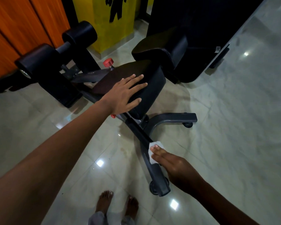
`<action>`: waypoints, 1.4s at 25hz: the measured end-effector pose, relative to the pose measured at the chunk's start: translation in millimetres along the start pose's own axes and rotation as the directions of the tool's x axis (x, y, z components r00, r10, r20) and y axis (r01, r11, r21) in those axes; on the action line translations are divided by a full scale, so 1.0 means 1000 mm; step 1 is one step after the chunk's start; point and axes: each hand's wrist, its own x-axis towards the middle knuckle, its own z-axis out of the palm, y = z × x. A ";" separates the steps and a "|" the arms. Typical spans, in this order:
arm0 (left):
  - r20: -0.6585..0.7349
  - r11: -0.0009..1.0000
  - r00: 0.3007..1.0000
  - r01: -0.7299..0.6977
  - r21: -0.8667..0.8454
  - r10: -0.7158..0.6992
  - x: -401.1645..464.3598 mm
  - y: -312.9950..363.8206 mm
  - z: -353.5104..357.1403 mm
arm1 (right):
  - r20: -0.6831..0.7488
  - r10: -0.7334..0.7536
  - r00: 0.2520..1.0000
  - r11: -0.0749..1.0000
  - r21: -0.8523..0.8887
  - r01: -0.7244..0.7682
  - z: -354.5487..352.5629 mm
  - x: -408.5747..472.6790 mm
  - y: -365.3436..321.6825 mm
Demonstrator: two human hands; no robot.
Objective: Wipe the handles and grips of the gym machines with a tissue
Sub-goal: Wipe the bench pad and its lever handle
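On seat: left hand [125, 93] lies flat, fingers straight, holding nothing
On leg [154, 168]: right hand [173, 166] presses tissue [152, 155], fingers straight

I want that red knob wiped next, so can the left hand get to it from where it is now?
Probably yes. The left hand lies flat and free on the seat pad, and the red knob stands just beyond the pad's far edge with nothing between. The tissue, though, is under the right hand.
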 end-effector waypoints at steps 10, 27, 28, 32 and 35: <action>-0.011 1.000 1.000 0.002 0.005 -0.002 -0.001 0.001 0.000 | -0.060 0.144 0.988 0.988 0.061 -0.140 0.025 0.050 0.002; -0.038 1.000 0.999 0.003 -0.001 -0.003 -0.001 -0.002 0.002 | -0.209 0.666 0.716 0.731 0.375 -0.570 0.025 0.116 0.012; -0.034 1.000 0.999 0.004 -0.005 -0.004 -0.001 -0.002 0.002 | -0.072 0.792 0.607 0.562 0.476 -0.676 0.025 0.121 0.017; -0.019 1.000 1.000 0.004 -0.009 -0.004 -0.001 0.000 0.001 | 0.324 0.830 0.455 0.074 0.743 -0.665 0.038 0.146 0.026; -0.032 1.000 0.999 0.003 -0.003 -0.003 0.000 -0.002 0.002 | 0.322 0.768 0.554 0.146 0.754 -0.640 0.030 0.135 0.027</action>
